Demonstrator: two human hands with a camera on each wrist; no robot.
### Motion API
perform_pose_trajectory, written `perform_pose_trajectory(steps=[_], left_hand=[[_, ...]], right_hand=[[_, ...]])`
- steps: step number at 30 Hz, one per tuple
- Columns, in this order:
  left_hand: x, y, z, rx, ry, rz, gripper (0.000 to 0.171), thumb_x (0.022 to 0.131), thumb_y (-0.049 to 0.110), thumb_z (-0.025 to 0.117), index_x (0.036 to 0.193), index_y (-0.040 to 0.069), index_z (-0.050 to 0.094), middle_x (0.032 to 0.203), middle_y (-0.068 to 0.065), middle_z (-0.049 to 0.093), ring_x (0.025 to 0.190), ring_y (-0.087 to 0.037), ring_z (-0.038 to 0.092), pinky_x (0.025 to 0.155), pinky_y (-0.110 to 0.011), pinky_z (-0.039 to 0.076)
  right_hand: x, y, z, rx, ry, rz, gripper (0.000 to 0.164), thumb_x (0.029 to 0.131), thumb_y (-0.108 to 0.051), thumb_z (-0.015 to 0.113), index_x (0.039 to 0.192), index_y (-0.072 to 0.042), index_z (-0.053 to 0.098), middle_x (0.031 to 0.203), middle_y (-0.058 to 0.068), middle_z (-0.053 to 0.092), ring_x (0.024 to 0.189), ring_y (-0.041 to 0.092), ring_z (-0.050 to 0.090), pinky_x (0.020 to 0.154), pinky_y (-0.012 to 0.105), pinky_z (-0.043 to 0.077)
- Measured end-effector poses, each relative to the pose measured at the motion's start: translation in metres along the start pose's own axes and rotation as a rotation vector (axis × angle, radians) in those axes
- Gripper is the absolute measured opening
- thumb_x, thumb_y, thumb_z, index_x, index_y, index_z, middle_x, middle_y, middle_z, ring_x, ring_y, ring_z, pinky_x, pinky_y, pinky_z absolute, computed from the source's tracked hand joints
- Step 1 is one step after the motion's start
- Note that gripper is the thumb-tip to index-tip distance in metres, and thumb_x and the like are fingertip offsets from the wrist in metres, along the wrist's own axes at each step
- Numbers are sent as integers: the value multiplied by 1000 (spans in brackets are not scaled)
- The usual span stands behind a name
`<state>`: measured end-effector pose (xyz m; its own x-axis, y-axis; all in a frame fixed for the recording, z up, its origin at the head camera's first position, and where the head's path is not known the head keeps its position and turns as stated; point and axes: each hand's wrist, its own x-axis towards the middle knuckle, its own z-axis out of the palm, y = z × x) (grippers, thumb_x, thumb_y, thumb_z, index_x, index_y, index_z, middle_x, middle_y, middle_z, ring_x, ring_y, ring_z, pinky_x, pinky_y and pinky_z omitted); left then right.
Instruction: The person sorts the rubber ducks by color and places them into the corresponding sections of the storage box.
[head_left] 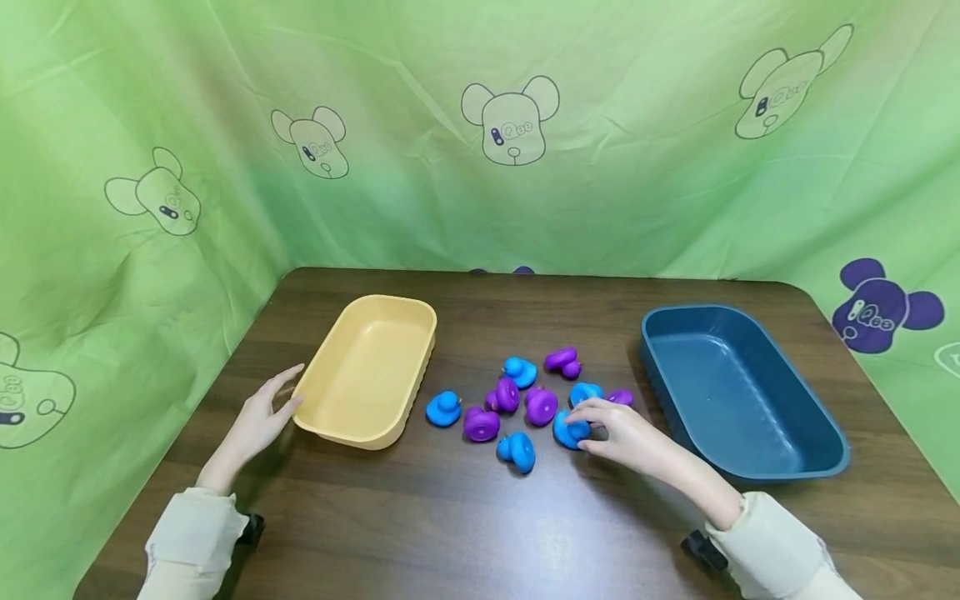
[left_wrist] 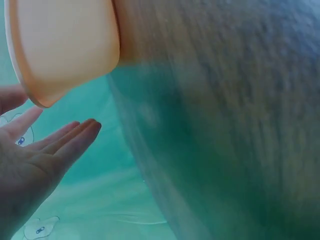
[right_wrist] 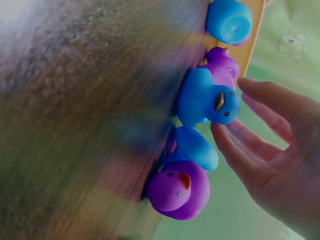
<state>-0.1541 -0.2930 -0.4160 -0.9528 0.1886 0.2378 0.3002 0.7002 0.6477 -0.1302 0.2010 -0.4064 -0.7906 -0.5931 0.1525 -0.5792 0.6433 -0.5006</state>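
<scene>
A blue rubber duck [head_left: 572, 430] sits at the right front of a loose group of blue and purple ducks. Around its head, the thumb and fingers of my right hand [head_left: 618, 433] are spread, not closed on it; the right wrist view shows the blue duck [right_wrist: 209, 100] upright between the fingertips. Beside the left rim of a yellow basin [head_left: 363, 371] is my left hand [head_left: 258, 421], fingers extended and thumb at the rim. In the left wrist view, the left hand [left_wrist: 35, 165] has its palm and fingers spread below the basin's corner [left_wrist: 70, 45].
On the right stands a deep blue basin [head_left: 742, 400]. Between the basins lie several ducks, among them a purple duck [head_left: 481, 424], a blue duck [head_left: 444, 408] and a tipped blue duck [head_left: 517, 452]. A green printed curtain [head_left: 405, 200] hangs behind the brown wooden table [head_left: 420, 525].
</scene>
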Motion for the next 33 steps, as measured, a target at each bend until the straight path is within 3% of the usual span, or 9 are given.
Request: perform_pose_trajectory(steps=[8, 11, 16, 21, 28, 33], left_hand=[[1, -2, -1, -59, -70, -101, 42, 92, 13, 48, 130, 1, 38, 121, -29, 46, 114, -42, 38, 89, -56, 29], [2, -2, -1, -97, -95, -131, 41, 92, 12, 46, 131, 1, 37, 123, -28, 45, 113, -40, 40, 89, -52, 31], [3, -1, 0, -137, -107, -135, 41, 93, 8, 44, 131, -1, 36, 123, -28, 45, 111, -36, 43, 86, -37, 37], [4, 0, 0, -142, -97, -130, 39, 92, 6, 43, 130, -4, 36, 117, -30, 49, 101, -31, 50, 74, -21, 41], [3, 2, 0, -163, -106, -139, 40, 93, 5, 41, 131, -4, 35, 117, -30, 49, 93, -12, 52, 71, -20, 43], [3, 3, -1, -193, -113, -145, 40, 93, 4, 41, 131, -4, 34, 116, -30, 48, 90, -5, 51, 71, -19, 43]], right_hand=[[2, 1, 3, 8, 0, 6, 22, 72, 2, 68, 94, -2, 66, 99, 13, 59, 90, 27, 56, 70, 33, 49], [3, 1, 4, 11, -1, 14, 21, 73, 2, 67, 93, -2, 66, 98, 12, 59, 88, 25, 56, 69, 31, 49], [4, -1, 2, 26, -10, 8, 21, 73, 2, 67, 94, -2, 66, 97, 11, 59, 85, 23, 56, 67, 29, 49], [5, -5, -1, 46, -6, -19, 22, 73, 3, 67, 95, -2, 65, 97, 10, 59, 85, 22, 56, 67, 30, 50], [9, -13, -6, 58, 12, -36, 21, 73, 3, 67, 94, -1, 65, 96, 9, 58, 84, 21, 56, 67, 30, 50], [12, -18, -9, 112, 5, -24, 20, 75, 4, 64, 95, 0, 65, 96, 9, 57, 85, 21, 55, 69, 28, 51]])
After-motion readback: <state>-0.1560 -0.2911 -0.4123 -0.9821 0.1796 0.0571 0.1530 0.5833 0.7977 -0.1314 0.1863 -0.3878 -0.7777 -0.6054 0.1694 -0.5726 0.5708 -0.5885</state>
